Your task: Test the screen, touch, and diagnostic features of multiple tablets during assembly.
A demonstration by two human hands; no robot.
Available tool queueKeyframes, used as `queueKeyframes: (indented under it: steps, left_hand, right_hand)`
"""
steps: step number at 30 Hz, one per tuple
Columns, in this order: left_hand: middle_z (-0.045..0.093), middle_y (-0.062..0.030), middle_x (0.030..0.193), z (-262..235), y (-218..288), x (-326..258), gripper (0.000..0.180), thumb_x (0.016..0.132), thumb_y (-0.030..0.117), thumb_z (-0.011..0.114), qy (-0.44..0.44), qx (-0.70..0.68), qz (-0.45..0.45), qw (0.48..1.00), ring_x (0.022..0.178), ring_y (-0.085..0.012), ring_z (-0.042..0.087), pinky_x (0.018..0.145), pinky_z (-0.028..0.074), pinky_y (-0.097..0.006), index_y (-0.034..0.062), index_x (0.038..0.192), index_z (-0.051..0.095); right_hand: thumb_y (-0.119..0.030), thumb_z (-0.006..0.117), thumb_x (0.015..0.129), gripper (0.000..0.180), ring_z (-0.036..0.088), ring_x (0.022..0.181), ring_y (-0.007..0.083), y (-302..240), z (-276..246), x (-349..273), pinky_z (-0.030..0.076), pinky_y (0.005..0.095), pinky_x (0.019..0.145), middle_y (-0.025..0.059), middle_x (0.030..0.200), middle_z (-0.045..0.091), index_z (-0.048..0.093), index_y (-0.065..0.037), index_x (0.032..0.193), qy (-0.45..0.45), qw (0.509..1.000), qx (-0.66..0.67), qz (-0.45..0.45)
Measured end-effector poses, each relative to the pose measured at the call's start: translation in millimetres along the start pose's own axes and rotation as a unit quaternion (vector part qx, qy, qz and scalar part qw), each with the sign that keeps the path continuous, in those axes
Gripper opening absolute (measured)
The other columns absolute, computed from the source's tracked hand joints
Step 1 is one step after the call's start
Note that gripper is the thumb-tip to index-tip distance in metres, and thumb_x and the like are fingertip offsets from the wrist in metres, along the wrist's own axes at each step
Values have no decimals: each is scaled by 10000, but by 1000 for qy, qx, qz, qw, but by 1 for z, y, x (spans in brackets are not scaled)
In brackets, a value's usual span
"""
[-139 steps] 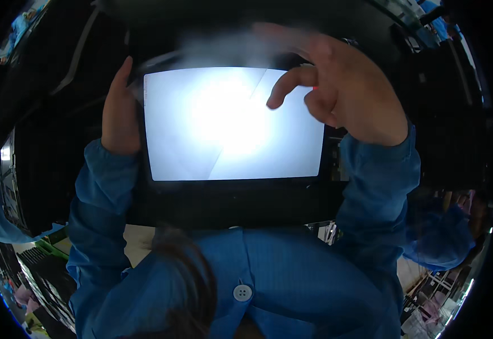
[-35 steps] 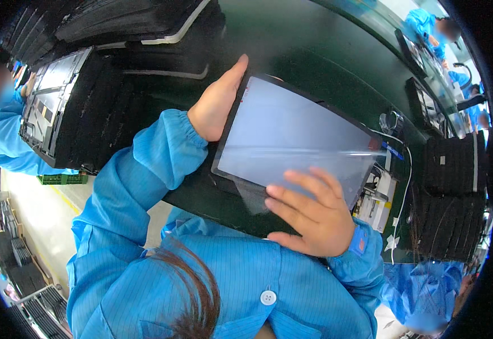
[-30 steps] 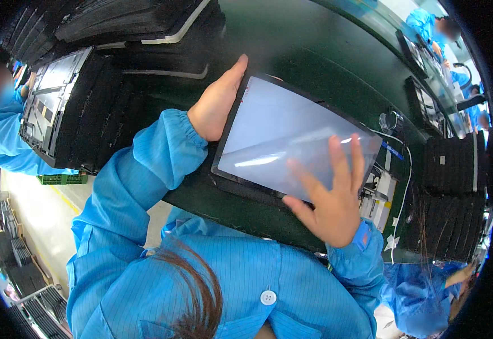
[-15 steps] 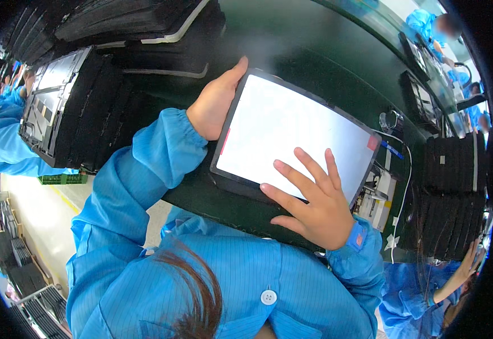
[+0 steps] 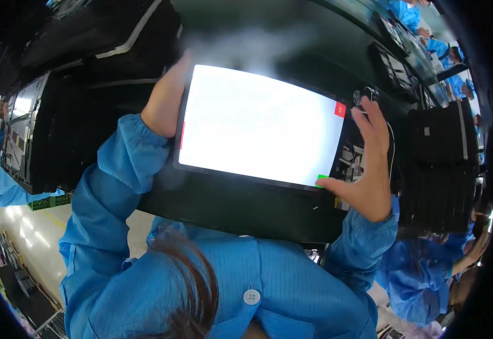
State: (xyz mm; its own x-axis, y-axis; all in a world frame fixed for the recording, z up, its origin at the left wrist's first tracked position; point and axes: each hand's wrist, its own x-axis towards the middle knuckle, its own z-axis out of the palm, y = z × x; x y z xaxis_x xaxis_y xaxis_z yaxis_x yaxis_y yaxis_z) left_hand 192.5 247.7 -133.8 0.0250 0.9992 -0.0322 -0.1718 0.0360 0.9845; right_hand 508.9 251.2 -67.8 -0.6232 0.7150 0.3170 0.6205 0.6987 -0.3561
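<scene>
A tablet (image 5: pixel 258 124) with a bright white screen and a black frame is held up, slightly tilted, above the dark green table. My left hand (image 5: pixel 167 99) grips its left edge; those fingers are partly hidden behind the frame. My right hand (image 5: pixel 371 164) is at the tablet's right side, fingers stretched up and apart from the thumb. The thumb tip touches the lower right corner of the screen, beside a small green patch (image 5: pixel 321 179). A red square (image 5: pixel 340 109) shows at the upper right corner, and a thin red strip at the left edge.
Stacked black trays (image 5: pixel 66 130) stand at the left, with a flat device on their outer face. More black trays (image 5: pixel 435 169) are stacked at the right. A white cable (image 5: pixel 392 152) and small parts lie behind my right hand. Co-workers in blue are around.
The tablet and my left hand have shifted left, and the tablet is turned flatter. My right hand has moved from over the screen to its right edge. A green patch now shows.
</scene>
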Motion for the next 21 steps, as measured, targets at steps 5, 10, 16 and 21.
queueKeyframes:
  steps: [5,10,16,21]
  left_hand:
    - [609,-140,1117,17,18,1,542,945,463,310,113,-173,-131,970,958,-275,614,851,471,-358,27,1127,576]
    - [629,-124,1078,17,14,2,508,942,448,334,125,-214,-147,958,935,-268,621,825,481,-338,43,1100,595]
    - [636,-121,1042,10,6,4,525,945,473,304,20,-97,-40,994,926,-257,620,849,480,-356,57,1090,588]
    - [617,-124,1082,1,-6,10,559,941,504,287,101,-218,-177,955,962,-244,608,887,471,-375,50,1136,549]
  right_hand:
    - [-288,870,426,1075,115,1351,384,10,-2,-3,117,555,1084,141,1444,208,343,-156,1353,-52,996,-34,63]
    - [-279,860,468,961,149,1341,388,12,-1,-5,125,561,1078,158,1429,230,398,-150,1300,-34,997,-39,65]
    - [-238,735,669,239,506,1035,241,-8,5,-17,304,464,898,64,1090,613,604,-106,819,-66,985,-70,-140]
    - [-141,669,670,91,550,920,205,-24,19,-13,309,430,825,35,1002,656,597,-84,673,-90,974,32,-206]
